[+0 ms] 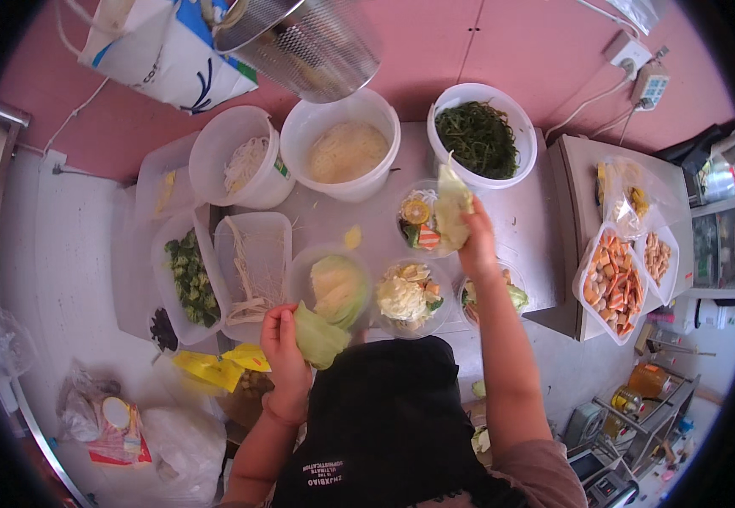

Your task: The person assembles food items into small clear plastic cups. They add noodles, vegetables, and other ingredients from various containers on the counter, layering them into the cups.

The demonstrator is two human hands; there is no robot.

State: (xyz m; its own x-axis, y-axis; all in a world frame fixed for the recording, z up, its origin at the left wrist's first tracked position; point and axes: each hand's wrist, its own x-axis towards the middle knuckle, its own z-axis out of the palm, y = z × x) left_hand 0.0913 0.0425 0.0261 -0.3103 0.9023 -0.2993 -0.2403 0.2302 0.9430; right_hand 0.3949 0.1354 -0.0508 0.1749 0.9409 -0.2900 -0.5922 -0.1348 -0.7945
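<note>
My left hand (285,351) pinches a pale green cabbage leaf (320,337) at the near edge of a clear tub holding a larger piece of cabbage (338,290). Farther right, my right hand (478,239) grips another cabbage leaf (451,207), upright over the right side of a clear round bowl. Corn (417,210), white strands, greens and orange-and-white pieces show in that bowl; the leaf hides the rest. Between my hands stands a bowl of mixed food (408,292) topped with pale leaf pieces. My right forearm partly covers a third bowl (517,294).
Along the back stand white buckets of noodles (247,163), soaking strands (346,152) and dark green seaweed (479,140). Tubs of broccoli (188,275) and thin enoki-like stems (251,309) sit left. A metal strainer (312,51) hangs above; sliced orange-and-white pieces (613,284) fill a right-hand tub.
</note>
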